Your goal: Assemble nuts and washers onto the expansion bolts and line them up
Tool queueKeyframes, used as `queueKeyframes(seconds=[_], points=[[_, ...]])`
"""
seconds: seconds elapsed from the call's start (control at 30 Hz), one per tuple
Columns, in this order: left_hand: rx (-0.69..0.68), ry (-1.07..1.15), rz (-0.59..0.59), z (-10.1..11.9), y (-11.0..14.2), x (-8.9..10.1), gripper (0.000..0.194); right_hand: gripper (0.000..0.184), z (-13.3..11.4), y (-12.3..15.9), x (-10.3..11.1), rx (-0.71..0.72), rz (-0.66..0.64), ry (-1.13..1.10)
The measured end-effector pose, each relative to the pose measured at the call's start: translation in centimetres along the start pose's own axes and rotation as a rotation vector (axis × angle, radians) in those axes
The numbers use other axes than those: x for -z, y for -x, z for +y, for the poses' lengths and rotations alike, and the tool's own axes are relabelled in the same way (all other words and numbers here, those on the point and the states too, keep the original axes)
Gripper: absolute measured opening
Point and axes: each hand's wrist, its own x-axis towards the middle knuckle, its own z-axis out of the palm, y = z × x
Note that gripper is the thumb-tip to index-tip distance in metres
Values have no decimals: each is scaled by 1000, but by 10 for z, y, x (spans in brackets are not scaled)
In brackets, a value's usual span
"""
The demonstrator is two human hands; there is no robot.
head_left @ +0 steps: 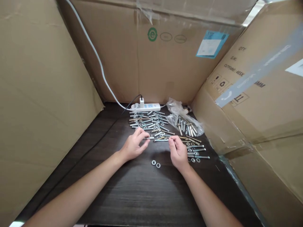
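Between the thumb and fingers of my left hand [133,146] is a short metal sleeve [149,138], its end pointing right. My right hand [178,153] pinches one end of a long thin bolt [161,140], which points left toward the sleeve. The two parts look apart, with a small offset between them. On the table below my hands lie two loose nuts or washers, a left ring [153,162] and a right ring [158,165]. Beyond my hands, rows of bolts, sleeves and washers [148,120] are spread out. My fingers hide part of each held piece.
A white power strip [153,107] with a plugged-in charger [141,102] sits at the back. Right of it, a clear plastic bag [174,105] holds assembled anchor bolts [186,126]. More bolts and washers [197,149] lie beside my right hand. Cardboard walls [113,47] enclose the dark table [132,195].
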Motion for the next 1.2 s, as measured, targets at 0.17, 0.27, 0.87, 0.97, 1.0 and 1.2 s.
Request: queueKeyframes(seconds=[0.17,0.27,0.87,0.97,1.0,1.2], points=[[-36,-58,-49,2,3,-2,18,20,5,1,-1,-31,10,-14],[-43,-59,-59,2,4,-2,19,21,6,1,-1,-30,11,-11],[-21,-209,-340,8,-2,-6,30,28,9,-2,-1,-6,-86,-33],[-35,-189,-334,10,-1,-5,30,31,6,-3,1,19,-87,4],[-46,-177,-329,10,-1,-5,30,34,4,-3,1,35,-88,25],[-70,-189,-324,9,-1,-4,29,46,2,-4,3,18,-156,56]])
